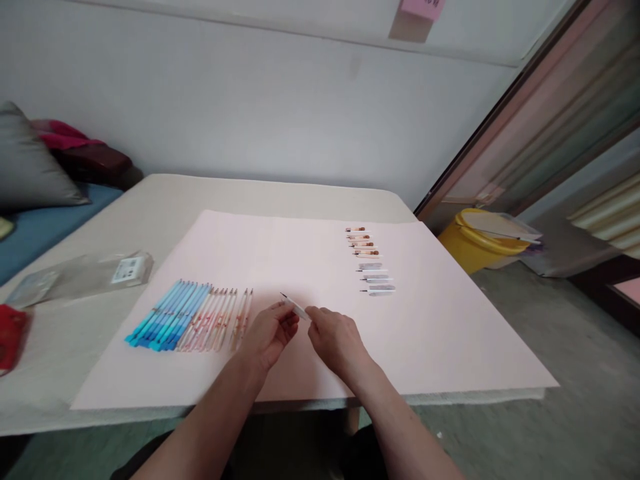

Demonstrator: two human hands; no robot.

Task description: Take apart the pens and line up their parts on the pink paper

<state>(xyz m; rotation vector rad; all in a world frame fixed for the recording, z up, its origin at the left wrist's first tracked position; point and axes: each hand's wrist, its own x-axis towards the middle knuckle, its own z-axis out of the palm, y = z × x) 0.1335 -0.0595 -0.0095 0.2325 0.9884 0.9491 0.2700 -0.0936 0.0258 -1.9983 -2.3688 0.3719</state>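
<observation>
along the left end of the table [270,193], a see-through plastic bag [90,277] lies flat near a red thing [11,337] (blurred and cut off, so i can't say what it is). next comes the pink sheet [430,340], and on its left side a close rank of blue pens [170,313], tips pointing away from the person, with pale patterned pens [215,320] set beside them. just right of those, over the sheet, the left hand [269,333] pinches a slim white piece [299,310] between thumb and fingers, its dark tip angled away. the right hand [337,340] seems closed on the near end, though most of its fingertips are hidden from me. the piece looks light, stiff and smooth, likely a bit slippery; i'd take it by the white body and spare that narrow tip, probably the fragile part. a stretch of sheet runs from the hands to its far edge, good room for reaching forward; the near edge looks tighter. further right, small brown and grey-white pieces [377,291] lie in a column, apart from the right hand, and past the sheet's slanting right edge stands a yellow bucket [459,243].
</observation>
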